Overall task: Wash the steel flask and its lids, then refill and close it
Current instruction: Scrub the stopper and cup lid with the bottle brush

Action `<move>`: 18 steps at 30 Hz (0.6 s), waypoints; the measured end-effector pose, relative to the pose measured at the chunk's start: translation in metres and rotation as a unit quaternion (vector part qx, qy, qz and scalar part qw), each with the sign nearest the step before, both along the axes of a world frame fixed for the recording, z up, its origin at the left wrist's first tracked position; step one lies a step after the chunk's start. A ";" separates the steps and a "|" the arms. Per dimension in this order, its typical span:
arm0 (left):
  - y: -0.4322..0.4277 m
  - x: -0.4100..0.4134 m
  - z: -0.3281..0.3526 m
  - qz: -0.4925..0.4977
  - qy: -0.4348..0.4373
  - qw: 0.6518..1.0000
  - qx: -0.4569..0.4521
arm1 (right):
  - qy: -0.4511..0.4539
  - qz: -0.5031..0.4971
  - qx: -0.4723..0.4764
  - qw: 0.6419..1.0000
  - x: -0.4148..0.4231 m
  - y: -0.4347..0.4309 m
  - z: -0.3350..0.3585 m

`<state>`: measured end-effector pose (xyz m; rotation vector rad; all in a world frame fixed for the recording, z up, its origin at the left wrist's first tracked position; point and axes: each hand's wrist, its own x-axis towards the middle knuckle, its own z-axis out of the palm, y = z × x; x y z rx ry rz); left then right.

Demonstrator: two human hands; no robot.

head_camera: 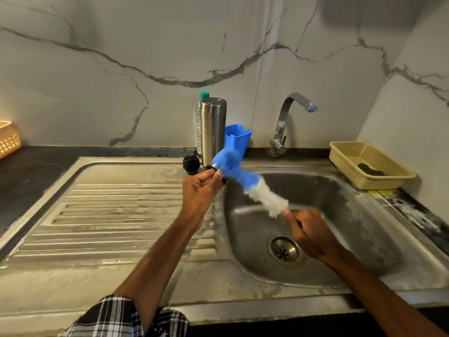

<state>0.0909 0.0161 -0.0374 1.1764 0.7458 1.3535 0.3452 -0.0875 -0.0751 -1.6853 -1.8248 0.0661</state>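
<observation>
Steel cylindrical flask [213, 128] stood upright on the back rim of the steel sink [369, 222], beside a round black cap [191, 164]. Left hand [200, 190] pinched a black-rimmed lid [211, 168]; right hand [313, 237] gripped a blue-and-white bristle brush [247, 182] touching it.

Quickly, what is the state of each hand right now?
Left hand: holding a small black lid in its fingertips.
Right hand: gripping the handle of the bottle brush.

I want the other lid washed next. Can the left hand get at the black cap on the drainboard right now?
Probably yes: the black cap sits just beyond the left hand with nothing between, but it is pinching a small lid, so that must go down first.
</observation>
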 end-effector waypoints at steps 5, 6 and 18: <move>-0.002 0.001 -0.002 0.036 0.062 0.995 0.068 | -0.001 -0.012 0.000 1.000 0.002 0.000 -0.001; -0.002 0.002 -0.002 0.041 0.076 0.994 0.074 | -0.017 -0.007 -0.003 1.000 0.001 0.000 -0.001; 0.011 0.003 -0.015 0.105 0.220 0.952 0.186 | 0.014 0.007 0.004 1.000 0.000 -0.001 0.003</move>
